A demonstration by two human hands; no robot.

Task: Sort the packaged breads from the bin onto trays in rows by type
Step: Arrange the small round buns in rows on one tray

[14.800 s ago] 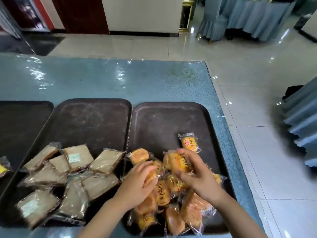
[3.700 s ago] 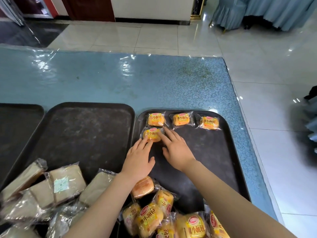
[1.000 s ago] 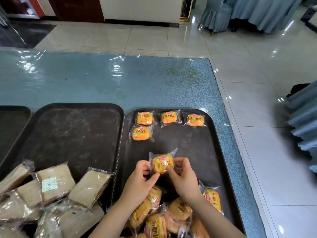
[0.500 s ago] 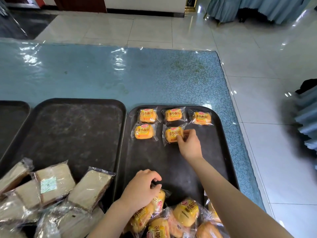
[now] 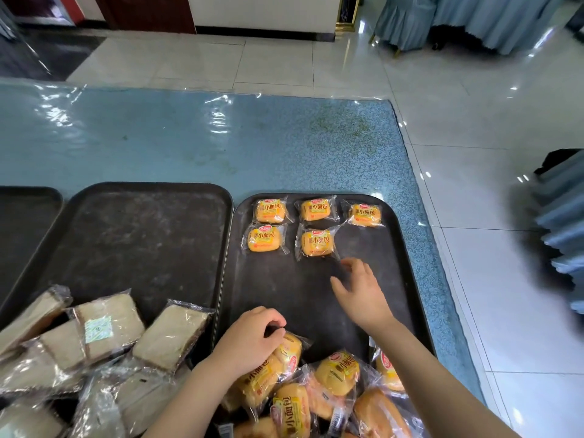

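On the right dark tray [image 5: 407,279], three yellow packaged buns line the far edge, from the left one [image 5: 270,211] to the right one [image 5: 365,214]. Below them lie two more; the newest bun [image 5: 317,243] rests in the middle of that second row. My right hand [image 5: 363,292] hovers open just below and right of it, holding nothing. My left hand [image 5: 252,339] is curled onto a yellow bun [image 5: 289,349] atop the loose pile [image 5: 335,393] at the tray's near end.
The middle tray [image 5: 139,235] holds several wrapped brown bread slices [image 5: 170,335] at its near end. A third dark tray [image 5: 22,222] shows at the left edge. All sit on a blue plastic-covered table [image 5: 221,143]; tiled floor lies to the right.
My right hand has let go of the bun it set in the second row and has pulled back toward me. My left hand stays curled on the pile.
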